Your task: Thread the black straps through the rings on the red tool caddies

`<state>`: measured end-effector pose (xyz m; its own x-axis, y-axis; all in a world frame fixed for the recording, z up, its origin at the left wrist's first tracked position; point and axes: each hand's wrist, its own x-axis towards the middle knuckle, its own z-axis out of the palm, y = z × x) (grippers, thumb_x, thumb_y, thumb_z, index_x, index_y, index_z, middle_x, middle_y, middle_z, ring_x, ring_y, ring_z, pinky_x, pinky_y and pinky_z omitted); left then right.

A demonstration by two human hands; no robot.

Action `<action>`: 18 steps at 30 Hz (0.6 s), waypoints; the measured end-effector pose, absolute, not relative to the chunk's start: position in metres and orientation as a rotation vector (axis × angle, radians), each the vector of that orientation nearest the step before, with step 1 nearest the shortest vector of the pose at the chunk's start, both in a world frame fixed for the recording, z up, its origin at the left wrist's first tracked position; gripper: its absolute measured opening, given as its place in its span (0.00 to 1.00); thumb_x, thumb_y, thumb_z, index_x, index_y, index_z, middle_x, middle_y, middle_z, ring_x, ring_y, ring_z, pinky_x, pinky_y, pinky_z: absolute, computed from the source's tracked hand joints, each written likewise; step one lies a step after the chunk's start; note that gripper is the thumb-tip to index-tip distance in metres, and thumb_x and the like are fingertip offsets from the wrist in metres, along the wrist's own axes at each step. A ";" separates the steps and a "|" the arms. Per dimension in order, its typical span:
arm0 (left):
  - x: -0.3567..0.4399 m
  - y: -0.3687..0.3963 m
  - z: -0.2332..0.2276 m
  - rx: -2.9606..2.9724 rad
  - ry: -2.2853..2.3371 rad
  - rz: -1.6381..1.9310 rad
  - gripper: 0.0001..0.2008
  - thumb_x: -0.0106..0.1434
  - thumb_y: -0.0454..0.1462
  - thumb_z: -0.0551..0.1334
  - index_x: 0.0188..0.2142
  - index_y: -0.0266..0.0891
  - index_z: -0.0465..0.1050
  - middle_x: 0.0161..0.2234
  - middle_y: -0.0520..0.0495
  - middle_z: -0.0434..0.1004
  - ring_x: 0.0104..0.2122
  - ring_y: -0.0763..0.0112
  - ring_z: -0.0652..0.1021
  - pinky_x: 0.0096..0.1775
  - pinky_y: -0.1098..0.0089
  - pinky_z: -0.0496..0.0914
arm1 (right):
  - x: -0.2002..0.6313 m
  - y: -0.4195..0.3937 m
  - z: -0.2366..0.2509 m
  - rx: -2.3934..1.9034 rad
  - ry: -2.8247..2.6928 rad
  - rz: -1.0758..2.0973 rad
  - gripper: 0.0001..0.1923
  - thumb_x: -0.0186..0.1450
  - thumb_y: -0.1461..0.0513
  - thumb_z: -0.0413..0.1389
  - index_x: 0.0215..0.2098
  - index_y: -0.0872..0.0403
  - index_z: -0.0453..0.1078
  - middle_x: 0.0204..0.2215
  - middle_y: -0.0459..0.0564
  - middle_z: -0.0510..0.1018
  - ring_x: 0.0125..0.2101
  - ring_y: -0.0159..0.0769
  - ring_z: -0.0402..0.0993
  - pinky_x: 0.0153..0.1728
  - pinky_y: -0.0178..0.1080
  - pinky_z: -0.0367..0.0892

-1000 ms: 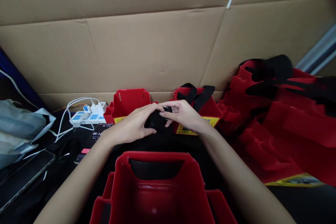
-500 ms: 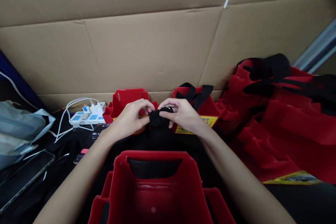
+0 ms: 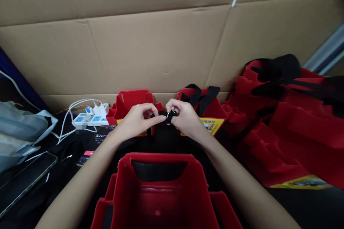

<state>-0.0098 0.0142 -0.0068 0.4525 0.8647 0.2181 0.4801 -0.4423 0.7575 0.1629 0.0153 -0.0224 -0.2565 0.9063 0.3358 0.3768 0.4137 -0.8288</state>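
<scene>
Between my hands is a black strap [image 3: 162,113] with a shiny metal ring or buckle [image 3: 168,115] on it. My left hand [image 3: 141,116] pinches the strap from the left, thumb laid along it. On the other side my right hand [image 3: 185,116] grips the strap at the metal piece, its fingers curled in. Directly below, close to me, stands a red plastic box [image 3: 158,200] with side pockets and a black band [image 3: 159,171] across its far inner wall. The far ends of my fingers are partly hidden.
Behind my hands stand two red boxes, one on the left [image 3: 131,100] and one with black straps [image 3: 219,105]. More red boxes [image 3: 295,143] pile up at right. Left are a power strip [image 3: 92,118], a phone showing a timer [image 3: 99,137], another phone [image 3: 27,182] and a grey bag [image 3: 18,128]. Cardboard [image 3: 158,50] walls the back.
The black strap was bunched between my hands and now lies straighter, with the metal piece showing clearly. My right fingers have curled in around it. The view has shifted slightly.
</scene>
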 end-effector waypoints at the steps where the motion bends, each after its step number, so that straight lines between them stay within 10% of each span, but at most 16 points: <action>1: -0.010 0.014 -0.007 2.064 1.154 0.802 0.15 0.55 0.47 0.62 0.27 0.35 0.68 0.25 0.52 0.69 0.25 0.76 0.67 0.29 0.73 0.62 | 0.162 0.014 -0.021 -1.094 -1.848 0.759 0.07 0.48 0.71 0.48 0.22 0.54 0.56 0.15 0.38 0.60 0.17 0.24 0.56 0.18 0.29 0.50; 9: -0.022 0.016 -0.004 1.903 1.006 0.582 0.11 0.53 0.39 0.64 0.27 0.36 0.63 0.27 0.54 0.66 0.26 0.78 0.67 0.29 0.76 0.62 | 0.156 0.008 -0.020 -0.979 -2.028 0.622 0.09 0.47 0.74 0.49 0.21 0.55 0.55 0.21 0.40 0.61 0.23 0.25 0.55 0.24 0.31 0.50; 18: -0.012 0.015 -0.011 2.114 0.795 0.904 0.09 0.56 0.38 0.63 0.35 0.37 0.69 0.36 0.48 0.70 0.29 0.76 0.69 0.31 0.73 0.64 | 0.167 0.014 -0.016 -0.827 -1.764 1.290 0.08 0.54 0.71 0.49 0.27 0.54 0.55 0.21 0.38 0.60 0.17 0.21 0.60 0.17 0.27 0.59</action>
